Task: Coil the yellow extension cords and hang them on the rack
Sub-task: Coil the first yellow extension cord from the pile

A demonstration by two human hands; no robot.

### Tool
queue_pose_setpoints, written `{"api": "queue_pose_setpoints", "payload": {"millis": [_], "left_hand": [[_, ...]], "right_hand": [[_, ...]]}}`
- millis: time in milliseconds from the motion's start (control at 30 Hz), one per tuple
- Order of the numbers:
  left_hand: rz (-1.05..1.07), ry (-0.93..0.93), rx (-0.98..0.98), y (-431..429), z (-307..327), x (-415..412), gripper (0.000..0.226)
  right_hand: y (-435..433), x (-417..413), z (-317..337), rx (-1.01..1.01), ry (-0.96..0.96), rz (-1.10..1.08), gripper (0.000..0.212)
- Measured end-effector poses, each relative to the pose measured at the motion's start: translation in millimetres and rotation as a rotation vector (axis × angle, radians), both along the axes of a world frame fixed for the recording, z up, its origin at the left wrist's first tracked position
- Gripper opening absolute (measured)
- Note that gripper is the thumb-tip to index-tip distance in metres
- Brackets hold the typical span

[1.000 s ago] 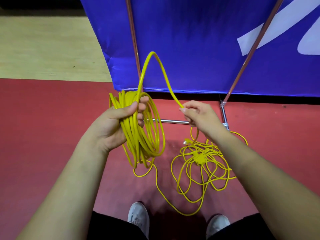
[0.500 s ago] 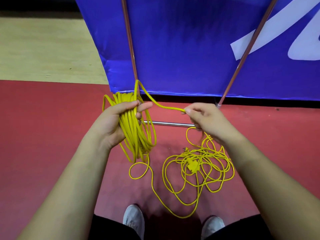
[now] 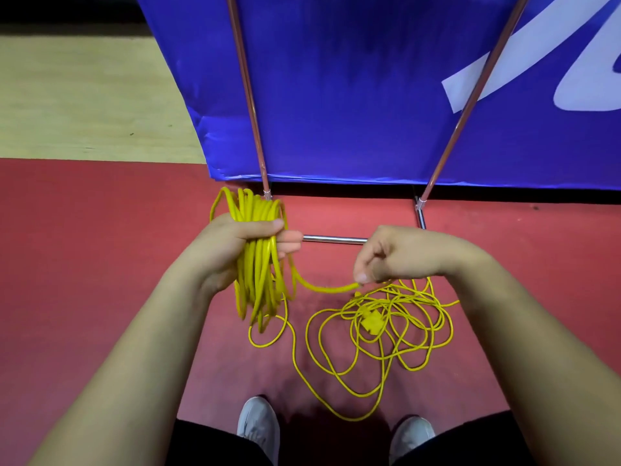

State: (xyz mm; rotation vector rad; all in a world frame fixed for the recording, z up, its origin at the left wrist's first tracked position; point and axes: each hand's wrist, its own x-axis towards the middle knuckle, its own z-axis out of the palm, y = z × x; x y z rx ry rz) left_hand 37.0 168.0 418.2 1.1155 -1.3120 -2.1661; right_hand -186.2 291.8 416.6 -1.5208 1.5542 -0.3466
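Note:
My left hand (image 3: 232, 247) grips a thick coil of yellow extension cord (image 3: 258, 264) that hangs in several loops below my fist. A short span of the same cord runs from the coil to my right hand (image 3: 396, 260), which pinches it between thumb and fingers, pointing down. Below my right hand, the loose rest of the cord (image 3: 379, 334) lies tangled on the red floor, with a yellow plug block (image 3: 371, 322) in its middle. The metal rack (image 3: 336, 239) stands just beyond my hands, its two slanted poles rising in front of a blue banner.
The blue banner (image 3: 353, 95) with white lettering fills the upper middle and right. Pale wooden floor (image 3: 84, 95) lies at the upper left, red matting (image 3: 84, 247) below it. My two white shoes (image 3: 258, 428) show at the bottom, close to the cord's lowest loop.
The tall loop my right hand held up has been laid onto the coil. My right hand has dropped lower and now pinches cord nearer the floor pile.

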Motion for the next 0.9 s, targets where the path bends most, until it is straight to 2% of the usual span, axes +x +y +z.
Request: {"api": "queue_pose_setpoints", "payload": {"millis": [67, 100, 200, 300, 367, 467, 533, 567, 633, 700, 767, 900], "left_hand": [[-0.069, -0.073, -0.049, 8, -4, -3, 0.033], [-0.117, -0.086, -0.058, 12, -5, -4, 0.033], [-0.228, -0.029, -0.042, 20, -6, -5, 0.037], [-0.224, 0.114, 0.048, 19, -3, -4, 0.018], [-0.228, 0.256, 0.157, 17, -2, -3, 0.021], [-0.179, 0.361, 0.255, 11, -2, -2, 0.028], [-0.135, 0.307, 0.229, 7, 2, 0, 0.025], [-0.115, 0.250, 0.198, 6, 3, 1, 0.020], [-0.103, 0.128, 0.181, 3, -1, 4, 0.017], [-0.185, 0.077, 0.218, 4, -1, 6, 0.026], [-0.231, 0.100, 0.266, 4, 0, 9, 0.049], [-0.204, 0.172, 0.341, -1, 0, 14, 0.058]], "right_hand": [[2, 8, 6, -0.005, -0.185, 0.076, 0.024], [1, 12, 7, -0.056, -0.280, 0.037, 0.021], [-11, 19, -1, -0.257, -0.446, -0.261, 0.020], [-20, 20, -14, -0.363, -0.532, -0.419, 0.024], [-22, 15, -21, -0.389, -0.491, -0.417, 0.020], [-16, -6, -46, -0.292, -0.257, -0.293, 0.023], [-9, -17, -65, -0.201, -0.223, -0.300, 0.018], [-8, -19, -71, -0.175, -0.293, -0.357, 0.012], [-9, -18, -73, -0.203, -0.440, -0.477, 0.003], [-15, -15, -65, -0.266, -0.470, -0.562, 0.006], [-19, -13, -55, -0.325, -0.404, -0.544, 0.013], [-18, -7, -30, -0.399, -0.264, -0.389, 0.015]]}}
